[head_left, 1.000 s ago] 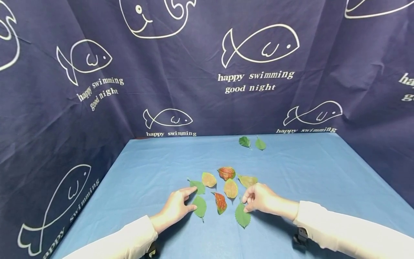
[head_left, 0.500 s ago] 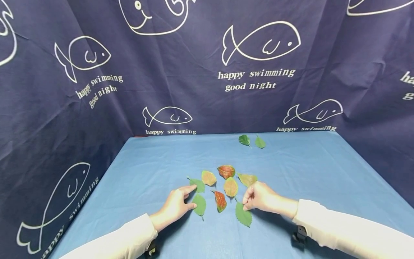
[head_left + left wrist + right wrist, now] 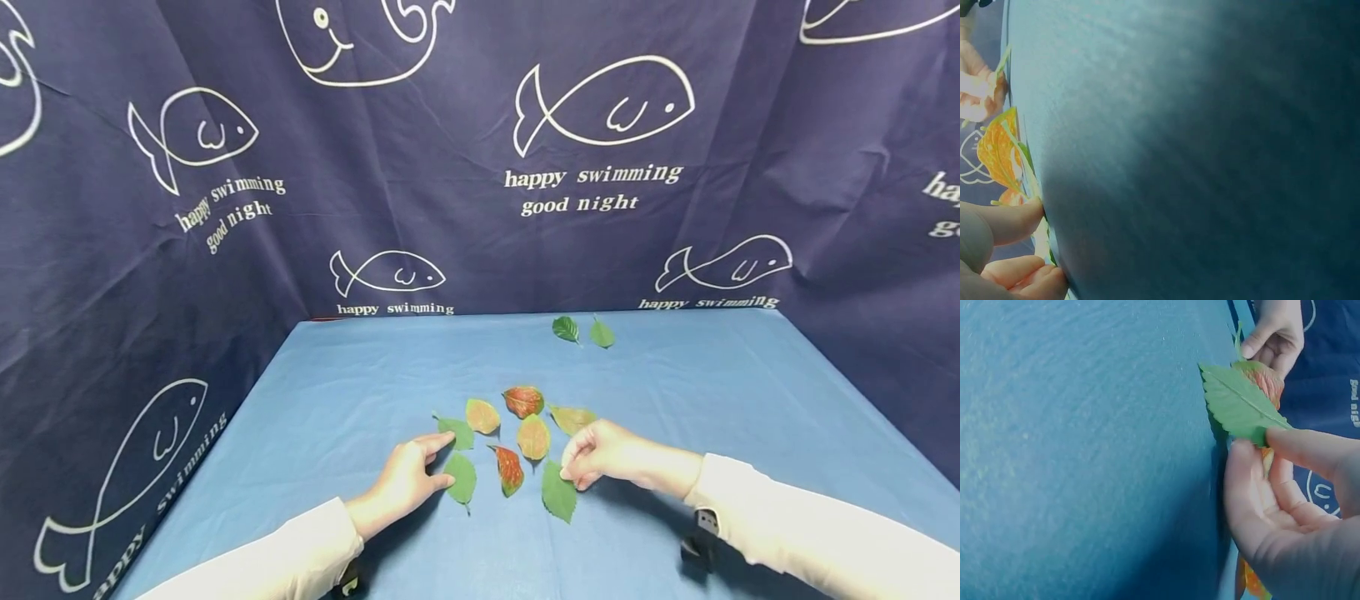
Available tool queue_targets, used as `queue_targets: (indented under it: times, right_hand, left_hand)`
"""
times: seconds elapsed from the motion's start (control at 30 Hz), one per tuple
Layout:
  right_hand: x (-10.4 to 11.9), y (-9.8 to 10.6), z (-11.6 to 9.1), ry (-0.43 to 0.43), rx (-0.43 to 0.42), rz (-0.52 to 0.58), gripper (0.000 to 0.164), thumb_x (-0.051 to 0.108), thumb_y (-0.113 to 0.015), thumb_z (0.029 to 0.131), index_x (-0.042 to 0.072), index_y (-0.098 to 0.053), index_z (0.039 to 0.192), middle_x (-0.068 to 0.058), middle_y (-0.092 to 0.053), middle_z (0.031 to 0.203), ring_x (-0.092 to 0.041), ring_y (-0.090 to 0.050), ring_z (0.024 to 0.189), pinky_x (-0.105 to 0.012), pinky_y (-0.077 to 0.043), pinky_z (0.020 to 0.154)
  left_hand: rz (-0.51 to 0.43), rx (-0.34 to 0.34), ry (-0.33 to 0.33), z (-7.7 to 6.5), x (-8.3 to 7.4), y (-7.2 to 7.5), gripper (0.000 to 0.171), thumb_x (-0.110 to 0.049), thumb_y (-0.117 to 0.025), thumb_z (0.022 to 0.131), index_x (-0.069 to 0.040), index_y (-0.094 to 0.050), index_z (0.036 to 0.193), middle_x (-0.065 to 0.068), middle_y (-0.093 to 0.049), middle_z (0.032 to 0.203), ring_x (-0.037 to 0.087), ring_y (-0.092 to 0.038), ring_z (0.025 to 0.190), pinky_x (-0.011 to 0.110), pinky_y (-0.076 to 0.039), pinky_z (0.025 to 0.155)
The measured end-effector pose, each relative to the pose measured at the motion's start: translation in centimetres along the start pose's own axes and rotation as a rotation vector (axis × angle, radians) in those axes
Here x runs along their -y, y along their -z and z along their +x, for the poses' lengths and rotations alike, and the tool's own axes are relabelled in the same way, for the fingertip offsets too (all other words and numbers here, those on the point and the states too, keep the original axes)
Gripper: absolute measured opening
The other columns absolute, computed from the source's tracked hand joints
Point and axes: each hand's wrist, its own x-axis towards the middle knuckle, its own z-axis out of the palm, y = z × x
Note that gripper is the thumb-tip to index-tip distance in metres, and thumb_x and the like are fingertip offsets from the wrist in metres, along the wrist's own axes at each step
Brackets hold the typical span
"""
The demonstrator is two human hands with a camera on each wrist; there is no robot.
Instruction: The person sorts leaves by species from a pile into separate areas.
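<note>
My right hand (image 3: 600, 454) pinches a serrated green leaf (image 3: 558, 492) near its stem end. In the right wrist view the leaf (image 3: 1238, 403) slants up off the blue cloth between thumb and fingers. At the left, my left hand (image 3: 408, 479) spreads its thumb and index finger. The index fingertip touches one green leaf (image 3: 456, 434), the thumb another green leaf (image 3: 461, 479). Between the hands lie a red leaf (image 3: 509, 472) and a yellow-orange leaf (image 3: 533, 437). Behind them are a yellowish leaf (image 3: 482, 416), a red-and-green leaf (image 3: 523, 401) and a yellow-green leaf (image 3: 572, 418).
Two more green leaves lie near the table's far edge: a dark ribbed leaf (image 3: 566, 328) and a lighter leaf (image 3: 602, 333). The table wears a blue cloth (image 3: 360, 375). A dark curtain (image 3: 480, 167) with white fish drawings hangs behind and at the sides.
The leaf in my right hand has turned and shifted slightly left, and the fingers have changed their grip near its stem end. My left hand has stayed put.
</note>
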Motion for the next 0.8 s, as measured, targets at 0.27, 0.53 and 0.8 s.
queue_targets:
  times: [0.27,0.53,0.8]
  right_hand:
    - [0.4,1.7,0.6,-0.013,-0.011,0.152,0.022,0.002,-0.068,0.085,-0.013,-0.066,0.1,0.002,-0.071,0.081,-0.009,-0.064,0.068,-0.025,-0.06,0.069]
    - [1.6,3.0,1.1,-0.028,-0.05,0.116,0.037,0.007,-0.072,0.085,-0.014,-0.064,0.115,-0.01,-0.072,0.107,-0.012,-0.07,0.088,-0.034,-0.061,0.085]
    - [2.2,4.4,1.9,-0.021,-0.134,0.111,0.04,0.006,-0.071,0.085,-0.014,-0.062,0.118,-0.003,-0.074,0.101,-0.009,-0.069,0.087,-0.032,-0.06,0.085]
  left_hand:
    - [0.006,-0.02,-0.015,0.0,0.0,-0.1,0.059,-0.004,-0.079,0.078,0.002,-0.057,0.133,0.025,-0.056,0.135,0.037,-0.062,0.114,0.038,-0.056,0.093]
    - [0.011,-0.011,-0.004,-0.1,0.1,-0.1,0.06,-0.005,-0.079,0.078,0.0,-0.057,0.134,0.024,-0.055,0.136,0.037,-0.063,0.113,0.04,-0.057,0.093]
    - [0.027,0.017,-0.013,0.0,0.0,0.2,0.06,-0.007,-0.078,0.08,0.0,-0.055,0.135,0.024,-0.054,0.137,0.037,-0.062,0.114,0.041,-0.056,0.094]
